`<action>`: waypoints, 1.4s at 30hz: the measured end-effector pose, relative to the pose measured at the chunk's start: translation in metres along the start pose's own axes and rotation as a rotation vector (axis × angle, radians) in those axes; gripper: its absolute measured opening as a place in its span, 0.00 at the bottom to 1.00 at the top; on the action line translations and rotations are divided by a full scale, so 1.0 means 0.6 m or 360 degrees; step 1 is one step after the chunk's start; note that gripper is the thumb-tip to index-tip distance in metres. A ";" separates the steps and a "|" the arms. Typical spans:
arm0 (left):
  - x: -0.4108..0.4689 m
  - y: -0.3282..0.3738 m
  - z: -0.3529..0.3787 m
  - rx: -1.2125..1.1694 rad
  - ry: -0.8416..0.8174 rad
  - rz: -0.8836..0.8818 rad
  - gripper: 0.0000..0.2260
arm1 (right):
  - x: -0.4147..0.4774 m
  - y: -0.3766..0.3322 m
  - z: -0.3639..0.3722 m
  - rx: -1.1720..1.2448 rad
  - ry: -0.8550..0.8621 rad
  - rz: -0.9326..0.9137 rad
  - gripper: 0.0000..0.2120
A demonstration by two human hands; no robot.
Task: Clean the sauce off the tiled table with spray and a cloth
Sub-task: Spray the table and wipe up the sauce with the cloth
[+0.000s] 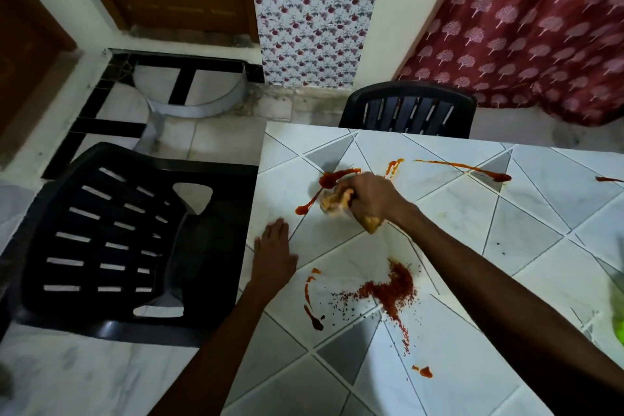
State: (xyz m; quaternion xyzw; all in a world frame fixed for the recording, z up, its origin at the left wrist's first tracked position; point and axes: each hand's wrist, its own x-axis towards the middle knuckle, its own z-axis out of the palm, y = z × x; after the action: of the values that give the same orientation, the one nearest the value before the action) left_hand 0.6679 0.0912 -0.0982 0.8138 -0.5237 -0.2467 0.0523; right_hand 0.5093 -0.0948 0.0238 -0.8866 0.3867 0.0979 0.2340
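Note:
My right hand (pixel 368 194) grips a bunched yellowish cloth (pixel 336 201) and presses it on the white tiled table (pixel 472 230), right beside a thick red sauce blob (pixel 329 179). Its thin tail of sauce (pixel 305 208) runs down to the left. My left hand (pixel 273 252) lies flat with straight fingers near the table's left edge. More sauce streaks (pixel 466 167) cross the far side. A patch of red flakes and sauce (pixel 388 290) sits close to me, with thin streaks (pixel 310 300) beside it. A green object (pixel 619 324), perhaps the spray bottle, shows at the right edge.
One black plastic chair (pixel 111 240) stands close against the table's left side. Another black chair (pixel 408 110) is pushed in at the far side. A small sauce spot (pixel 423 371) lies near the front. A red patterned curtain (pixel 540 27) hangs behind.

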 end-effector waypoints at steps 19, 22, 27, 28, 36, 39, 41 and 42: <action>0.000 0.011 0.006 -0.0003 -0.0002 -0.0032 0.37 | -0.077 0.012 0.094 -0.0322 -0.0499 0.0019 0.13; 0.000 0.012 0.009 -0.0015 -0.0009 -0.0044 0.37 | -0.118 0.024 0.066 -0.0225 -0.0586 0.0053 0.17; -0.001 0.010 0.008 -0.0030 -0.0017 -0.0042 0.37 | -0.111 0.028 0.013 -0.0176 -0.0366 0.0164 0.18; -0.001 0.009 0.007 -0.0036 -0.0026 -0.0039 0.37 | -0.099 0.029 0.010 -0.0168 -0.0261 0.0177 0.17; -0.001 0.010 0.002 -0.0062 0.0028 -0.0018 0.35 | -0.084 0.027 0.087 -0.0334 -0.0031 0.0299 0.12; -0.008 0.024 0.002 -0.0198 0.0220 0.0103 0.27 | -0.139 0.013 0.138 -0.0333 -0.0076 0.0206 0.09; -0.014 0.038 0.006 -0.0250 0.0276 0.0222 0.23 | -0.172 0.014 0.172 -0.0362 -0.0130 0.0138 0.09; -0.015 0.046 0.009 -0.0280 0.0266 0.0287 0.22 | -0.186 0.017 0.184 -0.0406 -0.0156 0.0109 0.11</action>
State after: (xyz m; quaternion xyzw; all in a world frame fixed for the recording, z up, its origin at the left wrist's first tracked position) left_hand 0.6395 0.0879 -0.0904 0.7734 -0.5647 -0.2173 0.1888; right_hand 0.4265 0.0243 -0.0362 -0.8895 0.3893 0.1975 0.1347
